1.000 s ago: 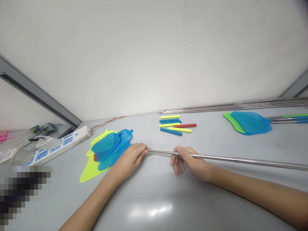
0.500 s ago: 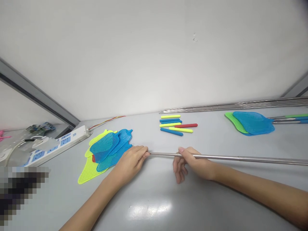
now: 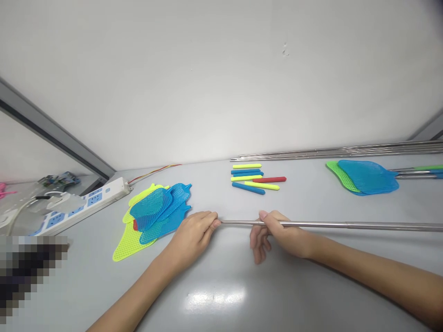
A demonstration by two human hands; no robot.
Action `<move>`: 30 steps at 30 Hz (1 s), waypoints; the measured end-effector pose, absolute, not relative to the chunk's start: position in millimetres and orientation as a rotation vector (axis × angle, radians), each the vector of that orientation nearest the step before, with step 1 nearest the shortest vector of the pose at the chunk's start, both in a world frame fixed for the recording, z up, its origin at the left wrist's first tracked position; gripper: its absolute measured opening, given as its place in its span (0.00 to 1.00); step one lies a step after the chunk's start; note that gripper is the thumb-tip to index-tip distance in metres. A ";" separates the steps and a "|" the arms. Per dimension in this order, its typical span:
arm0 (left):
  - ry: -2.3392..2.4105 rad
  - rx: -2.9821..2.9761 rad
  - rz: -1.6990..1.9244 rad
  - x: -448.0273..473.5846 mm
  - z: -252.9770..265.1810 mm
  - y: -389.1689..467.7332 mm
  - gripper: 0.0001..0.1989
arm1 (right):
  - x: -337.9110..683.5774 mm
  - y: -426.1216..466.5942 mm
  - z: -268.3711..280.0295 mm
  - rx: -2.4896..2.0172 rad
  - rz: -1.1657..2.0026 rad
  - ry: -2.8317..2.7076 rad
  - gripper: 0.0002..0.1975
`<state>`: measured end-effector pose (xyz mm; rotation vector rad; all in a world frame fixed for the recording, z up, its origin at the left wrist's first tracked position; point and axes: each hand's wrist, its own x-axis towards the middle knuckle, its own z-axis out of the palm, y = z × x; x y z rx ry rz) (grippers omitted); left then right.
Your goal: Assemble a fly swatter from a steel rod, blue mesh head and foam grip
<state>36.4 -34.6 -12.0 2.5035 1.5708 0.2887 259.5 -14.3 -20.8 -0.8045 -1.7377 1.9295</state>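
A long telescopic metal rod (image 3: 325, 224) lies level across both my hands and runs out of view at the right. My left hand (image 3: 199, 230) is closed round its thin left end, so the tip is hidden in the fingers. Further right, my right hand (image 3: 273, 235) pinches the rod between thumb and forefinger, the other fingers curled loosely below. Left of my left hand is a pile of perforated fly swatter heads, with a blue head (image 3: 162, 233) and a yellow head (image 3: 133, 242) among them. Behind the rod lie several handle sleeves, including a red sleeve (image 3: 273, 180) and a blue sleeve (image 3: 248, 188).
A bundle of metal rods (image 3: 339, 152) lies along the wall. At the right are fly swatters (image 3: 370, 177) with blue and green heads. A white power strip (image 3: 100, 198) with plugs and cables stands at the left, by a metal frame post (image 3: 51, 127). A pixelated patch covers the lower left.
My left hand has shifted slightly right along with the rod's thin end. My right hand keeps its pinch, and the rod's right part sits slightly higher. The view has shifted slightly.
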 end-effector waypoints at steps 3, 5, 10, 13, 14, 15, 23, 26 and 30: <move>1.596 2.510 0.306 37.1 -11.6 -35.3 0.16 | 259.6 -13.3 -22.1 -0.790 1.933 -1.725 0.28; 1.612 2.515 0.314 37.9 -11.4 -35.9 0.16 | 259.9 -13.3 -23.5 -0.799 1.938 -1.712 0.28; 1.629 2.521 0.326 40.2 -11.4 -37.7 0.17 | 260.4 -14.2 -25.9 -0.794 1.951 -1.680 0.28; 1.624 2.526 0.329 40.8 -11.9 -38.7 0.16 | 260.0 -13.7 -26.3 -0.767 1.949 -1.688 0.28; 1.617 2.530 0.333 40.9 -12.0 -38.9 0.16 | 259.8 -13.4 -26.5 -0.763 1.947 -1.690 0.29; 1.607 2.535 0.338 41.1 -12.2 -39.2 0.17 | 259.6 -13.1 -26.6 -0.760 1.944 -1.693 0.29; 1.607 2.551 0.376 44.7 -14.0 -40.6 0.17 | 259.5 -12.6 -27.1 -0.731 1.934 -1.711 0.28; 1.612 2.550 0.388 45.7 -14.8 -41.5 0.17 | 259.2 -12.7 -27.2 -0.724 1.924 -1.720 0.29; 1.606 2.557 0.411 46.8 -15.6 -42.4 0.17 | 259.0 -12.9 -27.8 -0.705 1.925 -1.723 0.29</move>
